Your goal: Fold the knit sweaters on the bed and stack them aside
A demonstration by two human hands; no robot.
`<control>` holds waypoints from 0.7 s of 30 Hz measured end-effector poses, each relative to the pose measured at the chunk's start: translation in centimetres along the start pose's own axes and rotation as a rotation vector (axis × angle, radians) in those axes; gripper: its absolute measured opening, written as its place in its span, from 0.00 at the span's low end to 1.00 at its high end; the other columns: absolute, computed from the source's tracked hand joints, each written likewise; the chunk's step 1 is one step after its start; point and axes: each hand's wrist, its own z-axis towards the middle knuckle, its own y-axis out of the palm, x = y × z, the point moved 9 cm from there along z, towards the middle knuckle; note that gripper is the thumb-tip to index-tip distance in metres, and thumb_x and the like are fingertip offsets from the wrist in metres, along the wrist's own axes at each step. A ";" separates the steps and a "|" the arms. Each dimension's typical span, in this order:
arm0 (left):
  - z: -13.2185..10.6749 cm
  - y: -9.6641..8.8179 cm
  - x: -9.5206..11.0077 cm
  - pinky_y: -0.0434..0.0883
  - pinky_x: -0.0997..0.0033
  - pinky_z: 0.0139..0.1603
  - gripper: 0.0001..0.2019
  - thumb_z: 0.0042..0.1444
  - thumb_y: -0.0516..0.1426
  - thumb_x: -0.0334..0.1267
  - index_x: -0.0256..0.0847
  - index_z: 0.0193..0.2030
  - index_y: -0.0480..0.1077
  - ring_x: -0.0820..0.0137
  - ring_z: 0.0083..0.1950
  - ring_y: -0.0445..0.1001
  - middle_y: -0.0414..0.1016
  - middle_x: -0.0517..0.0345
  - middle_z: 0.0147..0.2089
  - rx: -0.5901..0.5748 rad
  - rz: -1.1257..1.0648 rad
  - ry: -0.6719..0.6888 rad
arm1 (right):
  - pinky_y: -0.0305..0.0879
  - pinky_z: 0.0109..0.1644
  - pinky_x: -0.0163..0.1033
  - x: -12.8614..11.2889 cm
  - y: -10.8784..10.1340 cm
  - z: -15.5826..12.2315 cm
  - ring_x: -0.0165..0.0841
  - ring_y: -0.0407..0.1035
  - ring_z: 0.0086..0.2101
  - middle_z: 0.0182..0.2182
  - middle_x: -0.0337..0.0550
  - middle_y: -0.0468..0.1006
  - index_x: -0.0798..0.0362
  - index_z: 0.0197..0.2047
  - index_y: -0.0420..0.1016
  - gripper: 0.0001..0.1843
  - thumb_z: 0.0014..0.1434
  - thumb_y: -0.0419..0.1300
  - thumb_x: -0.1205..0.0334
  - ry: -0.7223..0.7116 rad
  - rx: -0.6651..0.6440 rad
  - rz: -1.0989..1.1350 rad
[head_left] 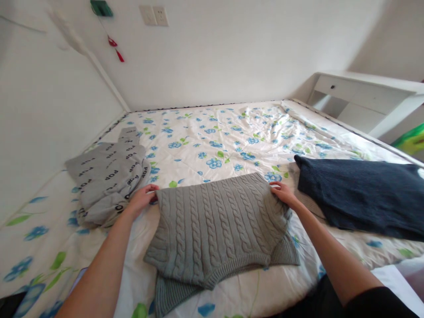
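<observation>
A grey cable-knit sweater (217, 225) lies folded on the bed in front of me. My left hand (141, 198) pinches its far left corner, fingers closed on the knit. My right hand (283, 193) grips the far right corner the same way. Both arms reach forward over the bed, one on each side of the sweater.
The bed has a white sheet with blue flowers (225, 137). A grey garment printed with "POP" (107, 176) lies bunched at the left. A dark navy garment (361, 194) lies at the right. A white shelf unit (364, 99) stands past the bed's right edge; walls close the back and left.
</observation>
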 end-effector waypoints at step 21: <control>-1.7 0.5 -2.4 0.75 0.80 0.31 0.11 0.55 0.70 0.26 0.38 0.39 0.73 0.76 0.26 0.76 0.79 0.64 0.29 0.209 -0.363 -0.238 | 0.82 0.45 0.40 -0.9 1.8 -1.9 0.42 0.83 0.42 0.42 0.47 0.89 0.53 0.49 0.84 0.28 0.50 0.80 0.46 0.123 -0.173 0.152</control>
